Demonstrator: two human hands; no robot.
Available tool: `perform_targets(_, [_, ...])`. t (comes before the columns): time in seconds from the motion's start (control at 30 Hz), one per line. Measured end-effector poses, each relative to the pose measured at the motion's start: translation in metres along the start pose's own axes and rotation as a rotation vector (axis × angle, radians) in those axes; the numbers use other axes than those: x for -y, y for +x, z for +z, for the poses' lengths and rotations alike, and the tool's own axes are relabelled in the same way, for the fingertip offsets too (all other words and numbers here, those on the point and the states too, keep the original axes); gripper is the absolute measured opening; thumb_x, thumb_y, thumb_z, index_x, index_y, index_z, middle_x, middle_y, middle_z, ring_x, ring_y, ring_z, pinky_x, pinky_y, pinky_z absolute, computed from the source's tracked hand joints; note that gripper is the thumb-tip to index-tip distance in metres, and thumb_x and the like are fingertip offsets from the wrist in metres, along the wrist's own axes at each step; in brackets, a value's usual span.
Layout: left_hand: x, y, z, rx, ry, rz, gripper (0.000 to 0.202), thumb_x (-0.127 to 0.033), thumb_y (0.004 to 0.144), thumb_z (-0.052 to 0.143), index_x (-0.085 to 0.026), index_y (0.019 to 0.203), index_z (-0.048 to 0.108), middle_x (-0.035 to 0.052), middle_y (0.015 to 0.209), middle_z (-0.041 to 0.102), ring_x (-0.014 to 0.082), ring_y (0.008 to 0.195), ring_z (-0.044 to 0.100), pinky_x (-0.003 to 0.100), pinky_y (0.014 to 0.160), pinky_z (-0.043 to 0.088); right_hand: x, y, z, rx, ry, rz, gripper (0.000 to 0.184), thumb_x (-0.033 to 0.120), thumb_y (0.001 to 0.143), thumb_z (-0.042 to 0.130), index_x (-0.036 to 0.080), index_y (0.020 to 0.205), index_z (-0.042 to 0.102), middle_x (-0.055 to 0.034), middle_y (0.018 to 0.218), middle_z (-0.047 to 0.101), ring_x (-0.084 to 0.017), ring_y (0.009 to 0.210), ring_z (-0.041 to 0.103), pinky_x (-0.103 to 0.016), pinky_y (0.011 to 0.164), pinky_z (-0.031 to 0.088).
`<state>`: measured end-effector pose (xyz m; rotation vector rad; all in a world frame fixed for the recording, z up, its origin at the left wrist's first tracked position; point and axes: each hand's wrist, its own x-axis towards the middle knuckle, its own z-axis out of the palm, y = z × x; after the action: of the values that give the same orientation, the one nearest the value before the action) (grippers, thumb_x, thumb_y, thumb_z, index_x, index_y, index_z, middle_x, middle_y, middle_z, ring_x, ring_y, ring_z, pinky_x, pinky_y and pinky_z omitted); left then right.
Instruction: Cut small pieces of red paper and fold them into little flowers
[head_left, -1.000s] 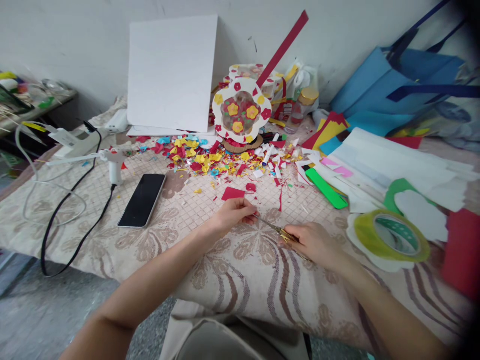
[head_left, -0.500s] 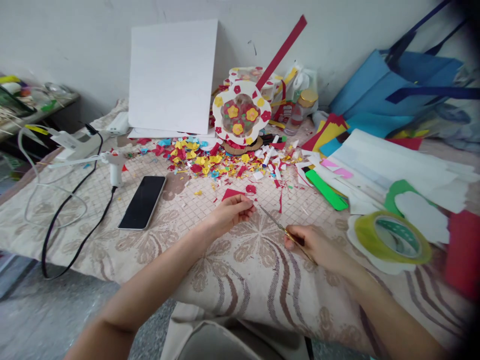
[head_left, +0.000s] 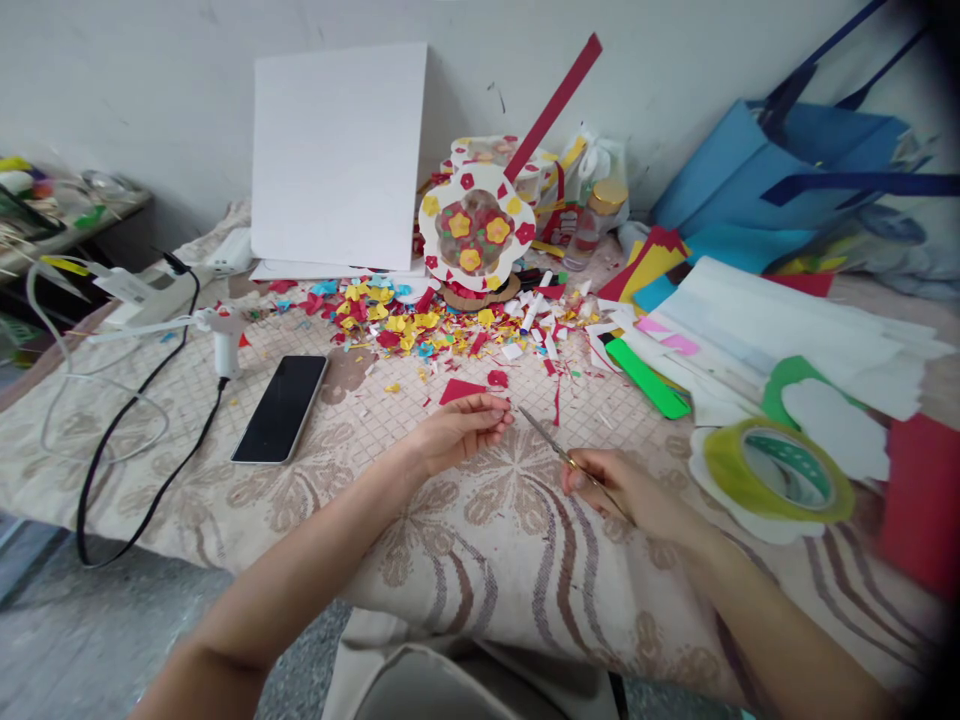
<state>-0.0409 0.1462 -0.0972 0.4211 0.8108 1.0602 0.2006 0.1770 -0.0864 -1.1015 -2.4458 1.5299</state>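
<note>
Scissors (head_left: 550, 443) over bare cloth (head_left: 480, 530), scraps (head_left: 420, 330) beyond

1 head-worn view is given: the desk (head_left: 480, 560) is seen from close above, forward and down, the left hand (head_left: 457, 432) and right hand (head_left: 634, 492) held at centre, the wall (head_left: 150, 80) faced beyond.

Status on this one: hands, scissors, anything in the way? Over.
Right hand shut on scissors, blades pointing left. Left hand curled by red paper piece, grip unclear. Nothing between hands; tape roll off to the right.
</note>
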Motion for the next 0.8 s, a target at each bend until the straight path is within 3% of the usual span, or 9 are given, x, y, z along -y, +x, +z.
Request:
perform_targets(0.2, [-0.0004,-0.0021,0.0011,0.001,0.069,0.0,0.012,-0.01,0.071,0.07,-0.011,0.078,0.06,0.0061,0.082,0.067,0.0092,0.068,0.062,0.02,0.064,0.049,-0.0041,0.0001,-0.0001,0.015,0.076,0.035,0.039,0.053,0.085,0.042,0.017,0.075,0.052,0.004,0.056,0.04,-0.011,0.051,0.037,-0.025,0.048,0.028])
perform_targets(0.4, [0.0025,-0.0016,0.0022,-0.019,0.115,0.047,0.019,-0.016,0.065,0.076,-0.013,0.075,0.06,-0.0029,0.066,0.056,0.0034,0.055,0.051,0.015,0.053,0.04,-0.0023,-0.0006,0.001,0.034,0.131,0.064,0.042,0.056,0.086,0.04,0.017,0.075,0.052,0.0041,0.054,0.039,-0.011,0.049,0.035,-0.024,0.047,0.026])
perform_targets(0.6, [0.001,-0.0007,0.0025,-0.032,0.014,0.016,0.014,-0.014,0.07,0.071,-0.012,0.079,0.062,0.0011,0.071,0.059,0.0057,0.061,0.055,0.017,0.06,0.044,-0.004,-0.0008,0.0024,0.031,0.138,0.039,0.041,0.054,0.086,0.041,0.017,0.075,0.053,0.0049,0.053,0.038,-0.011,0.048,0.034,-0.024,0.047,0.024])
perform_targets(0.8, [0.0001,-0.0013,0.0015,-0.022,0.061,0.036,0.017,-0.012,0.072,0.069,-0.012,0.088,0.064,0.0011,0.071,0.06,0.0062,0.061,0.057,0.018,0.06,0.046,-0.0006,-0.0013,0.003,-0.021,0.067,-0.026,0.04,0.053,0.088,0.038,0.016,0.078,0.052,0.0036,0.059,0.039,-0.011,0.053,0.034,-0.025,0.049,0.026])
